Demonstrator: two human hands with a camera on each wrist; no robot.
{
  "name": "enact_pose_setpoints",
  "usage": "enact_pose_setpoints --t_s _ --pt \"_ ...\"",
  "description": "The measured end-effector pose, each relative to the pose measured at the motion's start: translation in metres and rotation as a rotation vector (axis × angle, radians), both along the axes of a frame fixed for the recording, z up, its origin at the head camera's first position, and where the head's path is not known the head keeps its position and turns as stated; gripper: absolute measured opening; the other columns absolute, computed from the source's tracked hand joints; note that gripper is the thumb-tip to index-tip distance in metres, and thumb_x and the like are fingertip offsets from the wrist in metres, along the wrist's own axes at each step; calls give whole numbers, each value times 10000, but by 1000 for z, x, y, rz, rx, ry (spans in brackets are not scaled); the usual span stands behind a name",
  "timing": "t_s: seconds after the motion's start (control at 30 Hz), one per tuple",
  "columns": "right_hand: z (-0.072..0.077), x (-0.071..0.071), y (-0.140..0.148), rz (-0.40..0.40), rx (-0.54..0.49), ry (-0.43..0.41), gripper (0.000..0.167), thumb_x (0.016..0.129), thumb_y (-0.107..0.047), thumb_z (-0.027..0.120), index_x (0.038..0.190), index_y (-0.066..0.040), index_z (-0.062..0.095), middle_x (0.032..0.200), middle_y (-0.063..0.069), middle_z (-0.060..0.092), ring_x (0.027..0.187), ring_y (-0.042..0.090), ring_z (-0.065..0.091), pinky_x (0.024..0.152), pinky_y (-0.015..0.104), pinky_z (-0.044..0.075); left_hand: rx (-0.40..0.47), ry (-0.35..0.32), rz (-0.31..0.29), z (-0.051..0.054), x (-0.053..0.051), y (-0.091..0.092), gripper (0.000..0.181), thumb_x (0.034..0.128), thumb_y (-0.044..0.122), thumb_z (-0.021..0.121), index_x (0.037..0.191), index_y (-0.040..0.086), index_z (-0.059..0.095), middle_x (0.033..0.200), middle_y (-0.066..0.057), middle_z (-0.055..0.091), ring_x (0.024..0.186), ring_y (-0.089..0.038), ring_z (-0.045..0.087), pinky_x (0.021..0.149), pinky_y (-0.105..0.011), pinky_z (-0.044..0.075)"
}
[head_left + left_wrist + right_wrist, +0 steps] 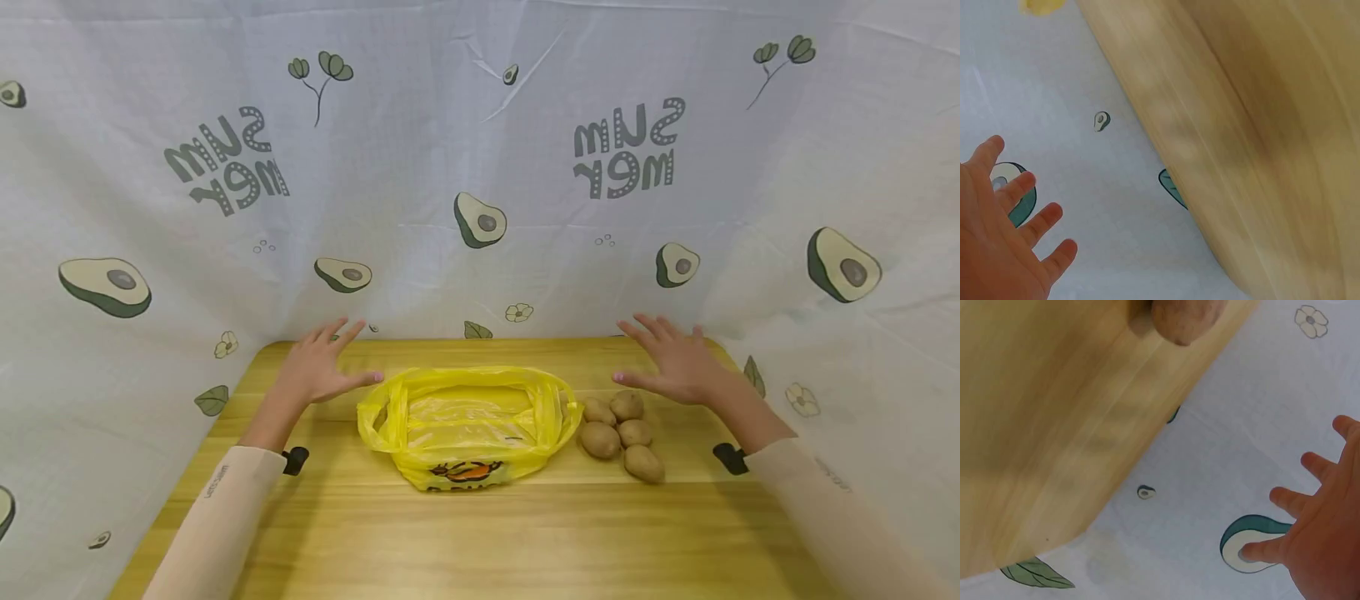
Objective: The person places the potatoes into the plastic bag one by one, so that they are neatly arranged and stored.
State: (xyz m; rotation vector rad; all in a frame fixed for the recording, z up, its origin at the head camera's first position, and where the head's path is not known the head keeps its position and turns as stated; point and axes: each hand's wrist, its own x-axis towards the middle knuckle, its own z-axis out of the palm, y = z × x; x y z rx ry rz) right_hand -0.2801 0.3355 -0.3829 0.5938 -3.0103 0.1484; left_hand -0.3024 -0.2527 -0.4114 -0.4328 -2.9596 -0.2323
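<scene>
A yellow plastic bag [468, 462] lies on the table with its mouth spread wide and a handle loop at either end. Several potatoes [600, 440] sit in a cluster against its right side; one potato [1188, 319] shows at the top of the right wrist view. The left hand [318, 367] hovers beyond the bag's left end, fingers spread, holding nothing; its fingers also show in the left wrist view [1004, 231]. Above and right of the potatoes, the right hand [678, 367] is held with fingers spread and nothing in it; the right wrist view shows it too [1329, 525].
The wooden table [465, 542] carries the bag and potatoes. A pale cloth [405, 150] printed with avocados, leaves and lettering hangs behind the table and along both sides. Each wrist wears a black strap with a small device.
</scene>
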Motion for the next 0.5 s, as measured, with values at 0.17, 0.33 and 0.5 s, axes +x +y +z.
enact_pose_setpoints --t_s 0.17,0.33,0.5 --pt "-9 14 0 32 -68 9 859 957 -593 614 1629 -166 292 1651 253 267 1462 581 283 1042 865 199 46 6 -24 -9 10 4 1020 817 833 587 1634 290 308 1630 -171 358 1425 -520 395 1046 -746 404" --pt "-17 27 3 50 -133 4 825 967 -550 634 1610 -127 336 1610 269 335 1402 570 394 1045 811 308 88 15 -55 -17 17 8 1006 814 813 622 1621 280 345 1612 -159 393 1423 -499 412 1013 -729 445" --pt "-23 44 6 43 -182 -29 815 969 -531 654 1599 -117 345 1569 263 382 1337 559 475 982 737 442 142 13 -88 -24 25 15 977 819 785 651 1612 295 360 1612 -129 388 1424 -473 423 1019 -719 448"
